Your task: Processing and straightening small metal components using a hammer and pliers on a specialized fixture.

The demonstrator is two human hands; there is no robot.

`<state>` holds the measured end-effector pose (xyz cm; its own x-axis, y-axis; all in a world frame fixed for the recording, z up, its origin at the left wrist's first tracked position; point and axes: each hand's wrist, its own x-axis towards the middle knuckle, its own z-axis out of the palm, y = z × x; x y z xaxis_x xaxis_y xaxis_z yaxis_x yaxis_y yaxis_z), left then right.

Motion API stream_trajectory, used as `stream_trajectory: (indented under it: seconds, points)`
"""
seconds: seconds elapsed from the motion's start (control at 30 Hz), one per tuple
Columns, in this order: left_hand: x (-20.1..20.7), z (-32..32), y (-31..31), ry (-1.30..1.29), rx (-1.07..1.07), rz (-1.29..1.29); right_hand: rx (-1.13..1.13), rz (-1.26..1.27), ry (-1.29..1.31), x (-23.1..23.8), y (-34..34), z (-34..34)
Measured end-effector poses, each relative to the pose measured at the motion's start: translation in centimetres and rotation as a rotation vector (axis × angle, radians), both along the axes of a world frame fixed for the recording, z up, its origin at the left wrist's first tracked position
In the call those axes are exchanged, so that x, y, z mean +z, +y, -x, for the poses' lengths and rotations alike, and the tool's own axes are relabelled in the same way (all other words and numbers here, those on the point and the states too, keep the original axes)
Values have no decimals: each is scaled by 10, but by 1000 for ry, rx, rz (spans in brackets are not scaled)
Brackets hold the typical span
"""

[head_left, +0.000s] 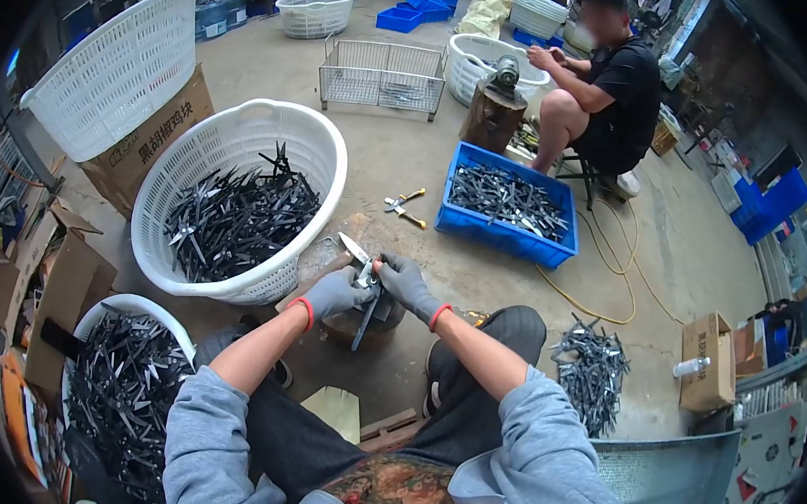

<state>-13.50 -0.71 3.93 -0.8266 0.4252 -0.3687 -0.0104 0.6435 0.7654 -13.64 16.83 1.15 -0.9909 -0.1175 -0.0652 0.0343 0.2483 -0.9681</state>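
Over the small work block between the knees, both gloved hands, left hand [334, 291] and right hand [404, 282], apparently grip one pair of shears [364, 285], its long axis running from the far-left blade tip toward the body.

Just one view here, a fisheye cam on the person's head, tilted down and forward. It sits close over the lap and both gloved hands at centre frame, while the concrete floor [411, 158] stretches away ahead, and the edges curve hard toward the dark rim.
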Motion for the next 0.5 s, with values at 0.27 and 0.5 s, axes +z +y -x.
stream_trajectory:
  seconds: [0.27,0.5]
  points:
    - [-8,-15,2,-286,259,-478,-53,381,-198,47,40,-52]
    - [-13,-37,8,-73,532,-386,410,70,-517,34,6,-98]
